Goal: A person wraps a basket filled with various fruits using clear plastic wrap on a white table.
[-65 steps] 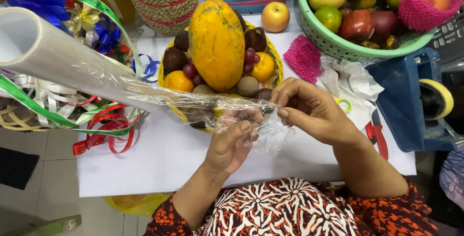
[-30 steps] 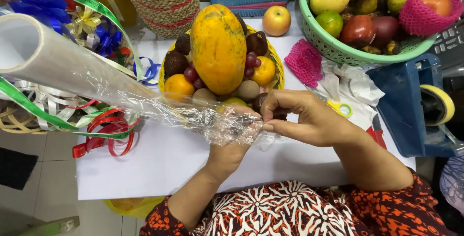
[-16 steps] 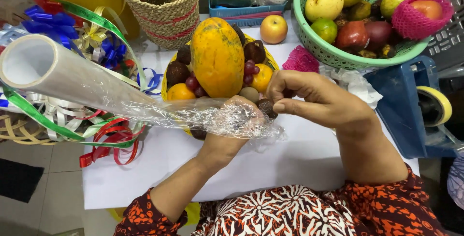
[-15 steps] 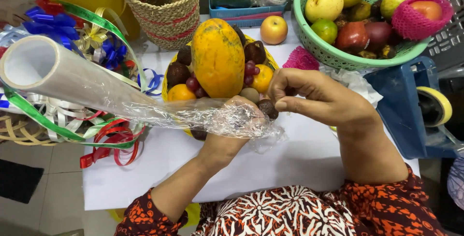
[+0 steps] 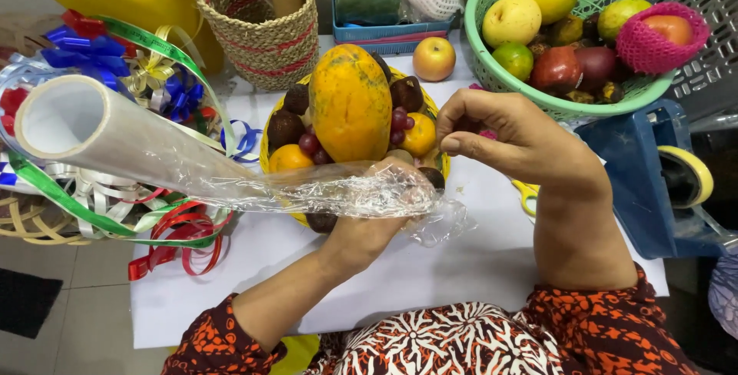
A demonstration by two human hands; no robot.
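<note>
At the table's centre: a yellow fruit basket (image 5: 270,161) stands on the white table (image 5: 430,267), heaped with a big orange-green papaya (image 5: 350,102), dark round fruits, red grapes and small oranges.
Left hand (image 5: 377,217): at 6 o'clock of the basket, closed around a bunched strip of clear cling film (image 5: 323,189), which drapes over the knuckles; the fingers are mostly veiled by the film.
Cling film roll (image 5: 84,133): lies at 9 o'clock of the basket, its open tube end facing the camera, the sheet running from it across to the left hand.
Right hand (image 5: 511,133): at 3 o'clock of the basket, raised, fingers curled with thumb near the fingertips; whether it pinches a bit of film I cannot tell.
Film tail: a loose crumpled end hangs at 4 o'clock of the left hand, above the table.
Ribbons (image 5: 115,190): red, green, blue and gold coils piled at 8 to 10 o'clock.
Woven basket (image 5: 261,25): at 11 o'clock.
Lone apple (image 5: 433,58): on the table at 1 o'clock.
Green bowl (image 5: 492,75): at 2 o'clock, full of mixed fruit, one in pink foam netting.
Tape dispenser (image 5: 653,183): blue, at 3 o'clock, beyond the right wrist.
</note>
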